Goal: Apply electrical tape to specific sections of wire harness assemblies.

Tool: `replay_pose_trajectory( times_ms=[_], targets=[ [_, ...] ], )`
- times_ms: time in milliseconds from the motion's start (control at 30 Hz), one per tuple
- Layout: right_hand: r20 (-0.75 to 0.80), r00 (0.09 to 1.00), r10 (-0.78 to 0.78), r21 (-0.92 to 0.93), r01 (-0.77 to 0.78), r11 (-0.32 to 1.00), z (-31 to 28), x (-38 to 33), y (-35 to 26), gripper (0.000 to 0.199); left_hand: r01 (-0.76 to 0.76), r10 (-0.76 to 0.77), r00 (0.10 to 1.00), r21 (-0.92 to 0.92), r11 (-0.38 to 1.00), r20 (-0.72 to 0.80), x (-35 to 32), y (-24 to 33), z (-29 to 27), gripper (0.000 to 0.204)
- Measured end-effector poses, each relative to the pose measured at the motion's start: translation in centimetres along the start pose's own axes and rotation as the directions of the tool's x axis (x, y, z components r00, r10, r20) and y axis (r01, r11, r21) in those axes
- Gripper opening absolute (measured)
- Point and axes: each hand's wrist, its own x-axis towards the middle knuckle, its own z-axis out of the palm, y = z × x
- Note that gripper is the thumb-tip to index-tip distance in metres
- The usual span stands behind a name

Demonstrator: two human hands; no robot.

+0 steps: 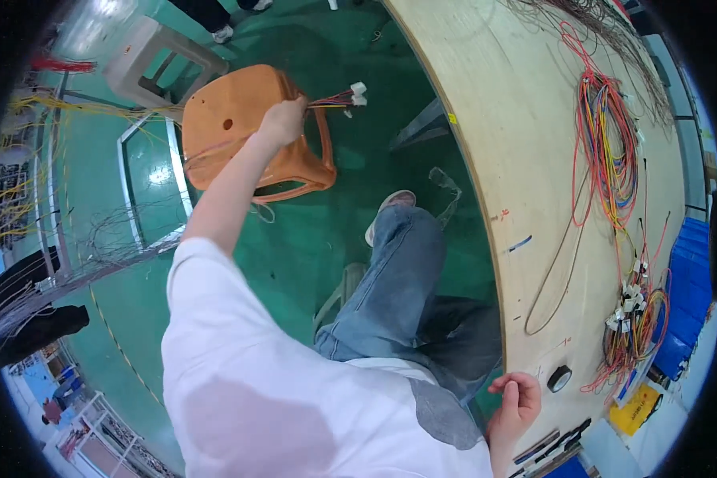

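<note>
My left arm reaches out to the orange plastic stool (231, 107). Over the stool's edge, my left hand (284, 123) is closed around a wire harness (334, 101) of thin red, yellow and dark wires. White connectors (358, 94) at its end stick out past the fist to the right. My right hand (519, 405) rests at the near edge of the wooden table (526, 263), its fingers curled in loosely and no thing visible in them. A roll of black tape (560, 378) lies on the table just right of that hand.
Bundled coloured wires (605, 143) lie on the table's far right, with a connector cluster (631, 307) nearer. Blue bins (685, 287) stand beyond. A grey stool (155, 64) is behind the orange one. Left are a metal frame (127, 183) and a rack with hanging wires.
</note>
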Motion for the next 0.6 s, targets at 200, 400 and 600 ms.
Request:
replay_pose_trajectory(
  times_ms=[200,400,600],
  targets=[
    [0.186,0.982,-0.041,0.062,0.030,0.998,-0.6,-1.1,1.5,0.008,0.701,-0.133,0.699,-0.637,0.320,0.702,-15.7,2.4,-10.1,0.026],
    [0.240,0.966,-0.096,0.063,0.083,0.995,-1.6,-2.7,1.2,0.008,0.853,0.528,0.496,-0.500,-0.149,0.689,-29.8,13.5,-16.5,0.023],
    [0.203,0.901,-0.384,0.268,0.326,0.906,-3.6,-2.3,-0.6,0.020,0.653,0.796,0.454,-0.757,0.007,0.399,-33.2,24.0,-14.3,0.020]
  ],
)
